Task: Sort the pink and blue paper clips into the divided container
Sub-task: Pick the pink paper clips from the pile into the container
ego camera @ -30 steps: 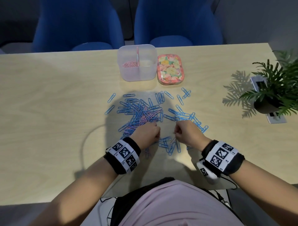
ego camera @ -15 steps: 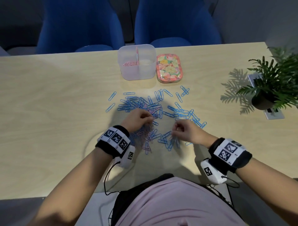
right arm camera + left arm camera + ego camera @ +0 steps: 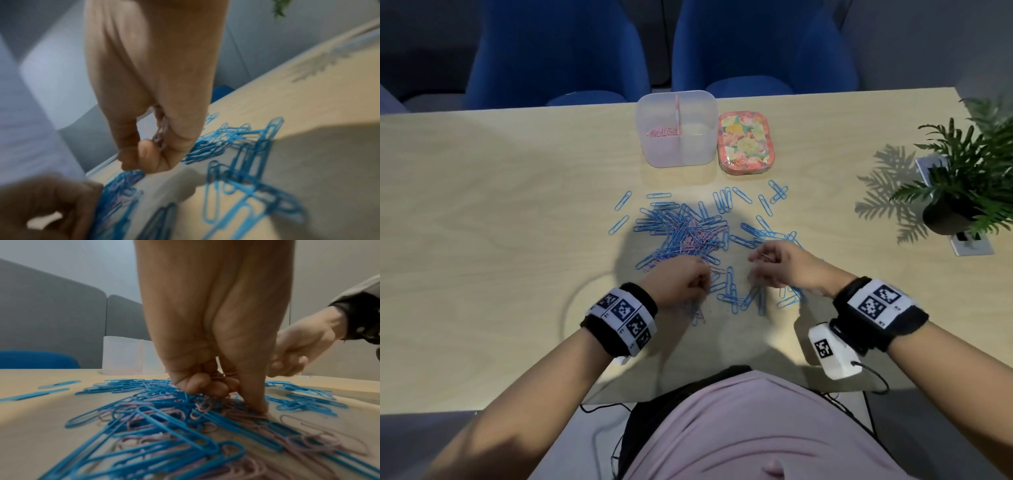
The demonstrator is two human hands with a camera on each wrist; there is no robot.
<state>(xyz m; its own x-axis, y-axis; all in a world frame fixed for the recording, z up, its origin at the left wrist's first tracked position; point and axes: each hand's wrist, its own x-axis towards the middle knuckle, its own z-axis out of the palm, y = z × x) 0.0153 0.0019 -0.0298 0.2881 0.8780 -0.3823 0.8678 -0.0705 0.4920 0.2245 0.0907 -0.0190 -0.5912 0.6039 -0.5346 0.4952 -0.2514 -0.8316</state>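
- Two hands low over the mixed clip pile [image 3: 685,236] at the table's [image 3: 482,212] near-centre; blue clips dominate, pinks tangled in the middle
- left hand [image 3: 681,281] curled down into the pile's near edge, holding a few pink clips [image 3: 223,375], one finger pressing the heap
- right hand [image 3: 784,265] raised just off the table, thumb and fingers pinching small pink clips [image 3: 161,134]
- divided container [image 3: 677,128] lies straight ahead past the pile, pinks already in its left compartment, right one looks empty
- left hand sits nearer that pink side, so likely an easier forward reach
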